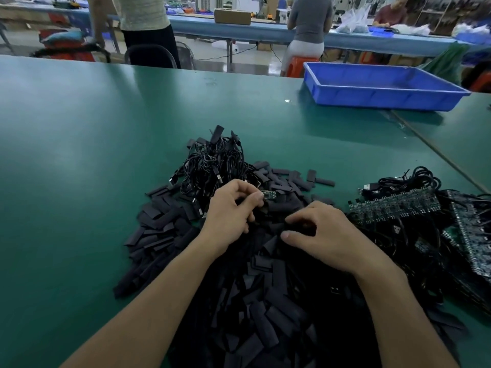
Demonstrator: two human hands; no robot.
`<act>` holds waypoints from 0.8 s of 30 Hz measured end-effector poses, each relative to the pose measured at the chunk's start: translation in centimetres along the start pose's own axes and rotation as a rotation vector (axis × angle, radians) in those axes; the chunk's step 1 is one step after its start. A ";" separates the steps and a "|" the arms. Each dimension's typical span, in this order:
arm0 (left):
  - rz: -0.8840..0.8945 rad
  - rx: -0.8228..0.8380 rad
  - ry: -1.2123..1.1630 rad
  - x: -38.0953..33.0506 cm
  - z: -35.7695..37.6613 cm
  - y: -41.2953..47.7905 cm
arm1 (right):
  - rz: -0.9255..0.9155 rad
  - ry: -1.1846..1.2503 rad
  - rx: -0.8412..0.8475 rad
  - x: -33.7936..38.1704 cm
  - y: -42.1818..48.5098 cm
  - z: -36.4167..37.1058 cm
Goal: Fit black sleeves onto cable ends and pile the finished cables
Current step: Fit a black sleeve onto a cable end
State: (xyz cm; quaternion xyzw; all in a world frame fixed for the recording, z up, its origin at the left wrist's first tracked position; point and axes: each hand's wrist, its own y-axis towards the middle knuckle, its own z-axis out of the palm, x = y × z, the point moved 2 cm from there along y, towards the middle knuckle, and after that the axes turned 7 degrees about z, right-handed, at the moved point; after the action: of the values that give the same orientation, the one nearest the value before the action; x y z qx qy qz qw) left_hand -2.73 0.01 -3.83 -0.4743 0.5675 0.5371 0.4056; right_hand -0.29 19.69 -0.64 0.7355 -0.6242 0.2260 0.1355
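Dozens of loose black sleeves lie heaped on the green table, too many for me to count, with one tangled pile of finished cables behind. My left hand pinches one bare little board at a cable's end, while my right hand curls over the heap; whether it grips a sleeve I cannot tell. I'd square one sleeve's mouth to that board, then slide; farther right wait one bunch of unsleeved boards and one blue tray.
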 end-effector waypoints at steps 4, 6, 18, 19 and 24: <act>-0.025 -0.004 -0.079 0.0 -0.1 0.0 | -0.002 0.034 0.089 -0.5 -0.4 -0.6; -0.021 0.002 -0.084 0.0 0.0 0.0 | -0.009 0.015 0.093 -0.4 -0.3 -0.6; -0.012 0.075 -0.096 -0.1 0.1 -0.1 | -0.091 0.222 -0.147 0.1 -0.6 -0.2; -0.011 0.075 -0.096 -0.2 0.1 -0.1 | -0.097 0.232 -0.160 0.1 -0.8 -0.2; 0.021 0.080 -0.024 -0.1 0.2 -0.3 | -0.131 0.386 -0.239 0.3 -1.1 -0.1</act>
State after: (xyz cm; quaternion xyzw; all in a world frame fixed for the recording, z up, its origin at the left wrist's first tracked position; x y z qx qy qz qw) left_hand -2.38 0.21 -3.79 -0.4452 0.5887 0.5237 0.4254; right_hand 0.86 19.70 -0.37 0.6964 -0.5599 0.2778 0.3527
